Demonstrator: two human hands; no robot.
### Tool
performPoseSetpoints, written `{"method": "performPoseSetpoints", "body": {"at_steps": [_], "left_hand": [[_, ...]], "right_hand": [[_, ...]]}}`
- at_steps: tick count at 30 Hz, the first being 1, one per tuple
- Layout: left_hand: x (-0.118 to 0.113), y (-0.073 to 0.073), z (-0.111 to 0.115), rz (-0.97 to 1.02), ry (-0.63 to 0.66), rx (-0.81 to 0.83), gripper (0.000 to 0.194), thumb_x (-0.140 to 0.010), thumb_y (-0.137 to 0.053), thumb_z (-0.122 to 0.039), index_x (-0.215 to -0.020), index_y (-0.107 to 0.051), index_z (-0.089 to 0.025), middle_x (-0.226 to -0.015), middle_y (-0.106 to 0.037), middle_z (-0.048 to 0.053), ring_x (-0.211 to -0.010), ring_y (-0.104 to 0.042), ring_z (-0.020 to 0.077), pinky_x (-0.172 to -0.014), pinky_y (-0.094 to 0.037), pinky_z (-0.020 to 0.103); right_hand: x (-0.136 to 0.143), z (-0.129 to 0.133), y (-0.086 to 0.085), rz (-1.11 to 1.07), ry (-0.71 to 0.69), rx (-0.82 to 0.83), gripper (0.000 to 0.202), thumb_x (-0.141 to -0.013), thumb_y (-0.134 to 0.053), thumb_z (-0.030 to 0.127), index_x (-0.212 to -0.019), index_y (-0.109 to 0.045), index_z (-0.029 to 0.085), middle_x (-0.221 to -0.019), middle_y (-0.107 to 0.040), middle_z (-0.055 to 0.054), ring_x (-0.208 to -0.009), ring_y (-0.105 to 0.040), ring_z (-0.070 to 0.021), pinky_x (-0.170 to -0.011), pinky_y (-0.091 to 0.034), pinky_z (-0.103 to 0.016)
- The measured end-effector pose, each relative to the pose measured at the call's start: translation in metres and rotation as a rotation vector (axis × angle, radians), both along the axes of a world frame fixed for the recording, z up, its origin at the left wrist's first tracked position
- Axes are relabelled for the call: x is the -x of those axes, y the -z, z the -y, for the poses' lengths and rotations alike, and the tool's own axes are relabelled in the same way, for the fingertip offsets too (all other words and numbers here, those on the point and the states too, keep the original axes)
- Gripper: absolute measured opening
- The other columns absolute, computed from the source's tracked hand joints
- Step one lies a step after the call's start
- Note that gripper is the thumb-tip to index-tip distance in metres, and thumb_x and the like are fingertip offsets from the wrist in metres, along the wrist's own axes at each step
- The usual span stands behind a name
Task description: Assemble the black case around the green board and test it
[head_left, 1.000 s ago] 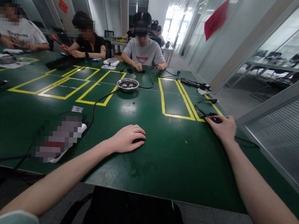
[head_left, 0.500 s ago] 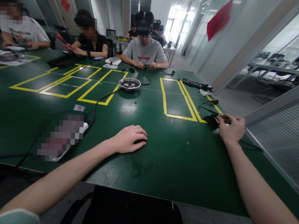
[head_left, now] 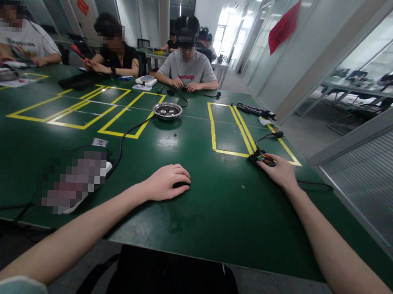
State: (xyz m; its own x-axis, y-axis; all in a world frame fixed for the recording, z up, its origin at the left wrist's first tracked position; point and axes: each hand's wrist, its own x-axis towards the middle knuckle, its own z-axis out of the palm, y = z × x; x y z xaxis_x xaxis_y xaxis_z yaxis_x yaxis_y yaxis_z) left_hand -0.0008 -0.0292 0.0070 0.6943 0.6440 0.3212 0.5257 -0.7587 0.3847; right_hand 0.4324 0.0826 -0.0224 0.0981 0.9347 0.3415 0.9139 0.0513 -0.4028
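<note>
1. I look down on a wide green desk (head_left: 212,227) that fills most of my view.
2. Across it, a person in a grey shirt (head_left: 190,72) sits bent over small dark things. Further left are a person in a black top (head_left: 127,58), who holds something red, and a person in a white shirt (head_left: 30,42).
3. Yellow tape outlines (head_left: 213,132) mark long boxes on the desk, some on the left and some on the right.
4. On the near left lies a blurred item (head_left: 78,180) with a white edge; I cannot tell what it is.
5. My left hand (head_left: 168,183) rests palm down at the middle, fingers loosely curved and not gripping; a dark patch shows under its thumb side, and I cannot tell if it is shadow.
6. My right hand (head_left: 282,171) grasps a dark device by its near side, thumb and fingers closed on it.
7. A black folded stand (head_left: 256,110) lies beyond, on the right.
8. A round metal bowl (head_left: 167,118) sits between the tape groups, with small shiny pieces (head_left: 167,112) inside.
9. The dark device (head_left: 262,158), with coloured parts on top, is at the near end of the right tape outlines.
10. A black rounded cable end (head_left: 279,134) lies just past the device.
</note>
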Motion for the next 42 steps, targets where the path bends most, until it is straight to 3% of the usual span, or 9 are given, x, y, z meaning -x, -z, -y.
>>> {"method": "performPoseSetpoints", "body": {"at_steps": [2, 6, 10, 14, 19, 23, 27, 35, 42], "left_hand": [[0.000, 0.000, -0.001, 0.027, -0.013, 0.021, 0.023, -0.101, -0.056, -0.032, -0.112, -0.072, -0.021, -0.113, -0.075, 0.008, -0.105, -0.068, 0.0228, -0.095, -0.055, 0.039], [-0.002, -0.003, 0.002, 0.121, -0.024, 0.043, 0.036, -0.098, -0.058, -0.035, -0.131, -0.064, -0.022, -0.127, -0.067, 0.012, -0.115, -0.065, 0.0246, -0.100, -0.054, 0.041], [-0.007, -0.006, 0.008, 0.175, 0.040, 0.029, 0.036, -0.086, -0.072, -0.050, -0.103, -0.069, -0.018, -0.109, -0.066, 0.011, -0.100, -0.065, 0.0243, -0.088, -0.055, 0.036], [-0.010, -0.003, 0.009, 0.113, 0.072, 0.050, 0.043, -0.084, -0.074, -0.057, -0.098, -0.066, -0.018, -0.088, -0.066, 0.006, -0.082, -0.063, 0.0203, -0.075, -0.051, 0.032], [-0.008, -0.001, 0.006, 0.093, 0.052, 0.074, 0.041, -0.087, -0.073, -0.051, -0.113, -0.066, -0.019, -0.102, -0.068, 0.007, -0.091, -0.067, 0.0212, -0.080, -0.051, 0.031], [-0.008, -0.001, 0.007, 0.059, 0.003, 0.063, 0.030, -0.088, -0.070, -0.046, -0.100, -0.067, -0.019, -0.105, -0.066, 0.007, -0.092, -0.066, 0.0210, -0.080, -0.052, 0.032], [-0.009, -0.002, 0.007, -0.051, -0.068, 0.012, 0.038, -0.084, -0.075, -0.054, -0.097, -0.068, -0.019, -0.098, -0.067, 0.007, -0.092, -0.064, 0.0242, -0.083, -0.051, 0.037], [-0.004, 0.005, 0.003, -0.037, -0.161, -0.016, 0.062, -0.078, -0.078, -0.064, -0.121, -0.069, -0.019, -0.133, -0.060, 0.016, -0.121, -0.060, 0.0343, -0.103, -0.050, 0.051], [-0.004, 0.007, 0.003, -0.012, -0.146, 0.009, 0.064, -0.079, -0.079, -0.062, -0.126, -0.067, -0.020, -0.137, -0.059, 0.017, -0.125, -0.058, 0.0352, -0.106, -0.049, 0.053]], "right_hand": [[0.040, 0.015, -0.003, -0.056, -0.182, 0.030, 0.041, -0.079, -0.071, 0.047, -0.109, -0.076, 0.020, -0.106, -0.078, -0.012, -0.096, -0.073, -0.0318, -0.083, -0.059, -0.043], [0.130, 0.066, -0.011, -0.105, -0.779, 0.066, 0.033, -0.086, -0.070, 0.034, -0.116, -0.073, 0.021, -0.106, -0.076, -0.008, -0.093, -0.073, -0.0239, -0.083, -0.058, -0.036], [0.179, 0.108, -0.017, -0.034, -1.118, 0.126, 0.030, -0.088, -0.072, 0.029, -0.117, -0.070, 0.023, -0.109, -0.073, -0.006, -0.091, -0.073, -0.0199, -0.078, -0.057, -0.029], [0.182, 0.115, -0.019, -0.018, -1.114, 0.114, 0.022, -0.088, -0.071, 0.029, -0.109, -0.069, 0.023, -0.104, -0.072, -0.005, -0.089, -0.072, -0.0193, -0.075, -0.056, -0.028], [0.176, 0.108, -0.021, -0.009, -1.024, 0.077, 0.027, -0.081, -0.076, 0.028, -0.105, -0.066, 0.022, -0.100, -0.069, -0.005, -0.089, -0.069, -0.0212, -0.077, -0.056, -0.031], [0.174, 0.104, -0.023, -0.021, -0.982, 0.072, 0.033, -0.080, -0.078, 0.028, -0.110, -0.065, 0.021, -0.102, -0.067, -0.005, -0.087, -0.069, -0.0208, -0.077, -0.056, -0.032], [0.173, 0.103, -0.021, -0.039, -1.003, 0.051, 0.032, -0.082, -0.076, 0.030, -0.111, -0.065, 0.022, -0.101, -0.067, -0.005, -0.085, -0.069, -0.0202, -0.074, -0.056, -0.031], [0.173, 0.107, -0.015, -0.048, -1.049, -0.039, 0.024, -0.088, -0.070, 0.031, -0.111, -0.071, 0.022, -0.109, -0.071, -0.009, -0.087, -0.072, -0.0202, -0.075, -0.058, -0.031], [0.170, 0.104, -0.017, 0.052, -0.985, -0.056, 0.055, -0.088, -0.071, 0.043, -0.139, -0.058, 0.024, -0.132, -0.062, -0.014, -0.106, -0.070, -0.0275, -0.085, -0.060, -0.040]]}}
